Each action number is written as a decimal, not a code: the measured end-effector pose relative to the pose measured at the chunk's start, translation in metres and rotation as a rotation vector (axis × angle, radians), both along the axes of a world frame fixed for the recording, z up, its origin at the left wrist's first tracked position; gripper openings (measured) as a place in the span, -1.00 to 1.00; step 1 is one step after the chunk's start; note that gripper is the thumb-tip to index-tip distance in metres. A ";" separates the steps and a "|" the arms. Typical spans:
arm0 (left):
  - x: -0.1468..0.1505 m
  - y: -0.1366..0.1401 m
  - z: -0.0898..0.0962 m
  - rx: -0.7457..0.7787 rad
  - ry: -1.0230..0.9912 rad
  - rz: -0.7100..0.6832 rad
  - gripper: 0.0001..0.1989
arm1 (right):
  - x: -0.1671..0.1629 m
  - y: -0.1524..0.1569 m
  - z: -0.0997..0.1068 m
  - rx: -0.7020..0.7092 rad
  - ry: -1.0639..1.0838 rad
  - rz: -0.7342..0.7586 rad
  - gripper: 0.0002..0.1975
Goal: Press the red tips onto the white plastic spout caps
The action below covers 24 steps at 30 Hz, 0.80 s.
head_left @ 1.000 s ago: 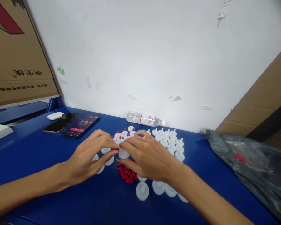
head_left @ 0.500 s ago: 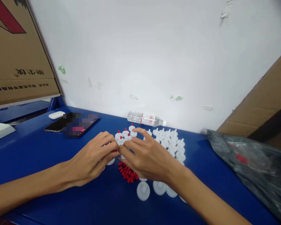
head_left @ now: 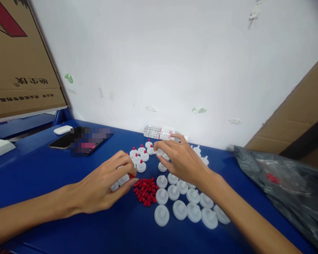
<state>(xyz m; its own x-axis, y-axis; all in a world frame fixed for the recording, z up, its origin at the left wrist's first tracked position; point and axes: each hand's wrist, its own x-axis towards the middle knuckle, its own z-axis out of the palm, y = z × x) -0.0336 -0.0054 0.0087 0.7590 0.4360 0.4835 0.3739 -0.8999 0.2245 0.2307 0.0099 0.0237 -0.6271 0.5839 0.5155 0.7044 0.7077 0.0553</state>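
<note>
My left hand (head_left: 110, 181) is pinched round a small red cap (head_left: 131, 176), partly hidden by the fingers, just left of a pile of red caps (head_left: 145, 192). My right hand (head_left: 182, 158) reaches over the back rows with thumb and fingers closed on a white nozzle lid (head_left: 159, 152). White lids with red tips (head_left: 141, 166) stand together between and behind the hands. Bare white nozzle lids (head_left: 193, 212) spread in rows to the right, some covered by my right hand and forearm.
A clear plastic bottle (head_left: 152, 132) lies against the wall. Phones (head_left: 62, 140) and a white case (head_left: 63, 130) are at the back left of the blue table (head_left: 116, 229). On the right lies a dark plastic bag (head_left: 288, 201); cardboard (head_left: 23, 63) stands at the left.
My hands have come apart. The right one has moved right and back to a bare white lid, while a red-tipped lid now shows in front where the hands met.
</note>
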 end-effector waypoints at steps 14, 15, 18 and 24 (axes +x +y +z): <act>0.002 0.004 -0.007 0.012 0.151 0.034 -0.68 | -0.011 -0.002 -0.008 -0.107 -0.116 0.022 -0.92; 0.001 0.004 -0.007 0.011 0.154 0.033 -0.68 | -0.012 -0.003 -0.008 -0.112 -0.128 0.021 -0.90; 0.001 0.005 -0.009 0.011 0.168 0.032 -0.67 | -0.012 -0.003 -0.008 -0.118 -0.169 -0.002 -0.85; 0.003 0.005 -0.010 0.024 0.174 0.043 -0.66 | -0.012 -0.007 -0.005 -0.127 -0.134 0.001 -0.75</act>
<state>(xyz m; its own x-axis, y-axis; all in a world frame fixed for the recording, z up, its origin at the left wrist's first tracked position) -0.0305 -0.0006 -0.0011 0.8134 0.4594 0.3568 0.4432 -0.8868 0.1314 0.2186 0.0033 0.0191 -0.6859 0.6382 0.3496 0.6959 0.7157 0.0589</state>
